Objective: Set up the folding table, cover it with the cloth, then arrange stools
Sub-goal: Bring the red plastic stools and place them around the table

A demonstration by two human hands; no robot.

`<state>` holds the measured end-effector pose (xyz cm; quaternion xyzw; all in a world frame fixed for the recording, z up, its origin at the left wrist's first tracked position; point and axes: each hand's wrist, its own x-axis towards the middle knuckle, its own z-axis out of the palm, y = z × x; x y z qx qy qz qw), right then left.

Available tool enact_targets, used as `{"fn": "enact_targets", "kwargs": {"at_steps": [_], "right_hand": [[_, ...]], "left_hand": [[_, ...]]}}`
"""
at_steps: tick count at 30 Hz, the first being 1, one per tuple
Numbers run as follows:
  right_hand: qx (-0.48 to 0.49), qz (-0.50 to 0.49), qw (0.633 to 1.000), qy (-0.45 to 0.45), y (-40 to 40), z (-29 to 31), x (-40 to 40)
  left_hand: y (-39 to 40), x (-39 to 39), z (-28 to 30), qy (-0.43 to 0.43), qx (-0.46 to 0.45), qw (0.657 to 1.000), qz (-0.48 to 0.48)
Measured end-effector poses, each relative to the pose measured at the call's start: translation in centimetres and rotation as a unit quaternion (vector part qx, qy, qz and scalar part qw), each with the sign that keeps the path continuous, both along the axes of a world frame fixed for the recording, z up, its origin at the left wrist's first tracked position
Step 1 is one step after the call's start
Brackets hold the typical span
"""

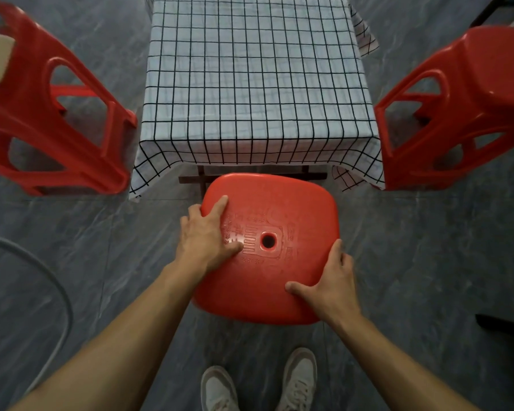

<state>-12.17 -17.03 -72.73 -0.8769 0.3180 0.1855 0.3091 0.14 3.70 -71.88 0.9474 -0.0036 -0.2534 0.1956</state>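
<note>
A white cloth with a black grid (pixel 255 84) covers the folding table, whose dark frame (pixel 202 178) shows under the near hem. A red plastic stool (pixel 282 203) stands right in front of me at the table's near side, seen from above. My left hand (pixel 204 235) grips the seat's left edge, fingers curled over it and thumb on top. My right hand (pixel 330 284) grips the near right corner the same way. Two more red stools stand at the table's left (pixel 57 120) and right (pixel 457 108) sides.
The floor is grey stone tile (pixel 428 247). A grey curved hoop or tube (pixel 57 289) lies at the left. A dark furniture base (pixel 502 324) sits at the right edge. My two shoes (pixel 258 384) are just behind the near stool.
</note>
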Motion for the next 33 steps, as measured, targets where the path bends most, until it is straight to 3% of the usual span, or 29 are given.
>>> {"fn": "enact_targets", "kwargs": {"at_steps": [12,23,33], "right_hand": [[0.022,0.053,0.998,0.005,-3.3,0.4,0.7],[0.01,0.052,0.999,-0.002,-2.0,0.0,2.0],[-0.001,0.048,0.999,-0.002,-1.5,-0.4,-0.5]], "left_hand": [[1.1,-4.7,-1.3,-0.065,-0.075,0.993,0.064],[1.2,-7.5,-1.1,-0.036,-0.064,0.99,0.121],[1.9,-9.1,-1.2,-0.036,-0.067,0.991,0.106]]}}
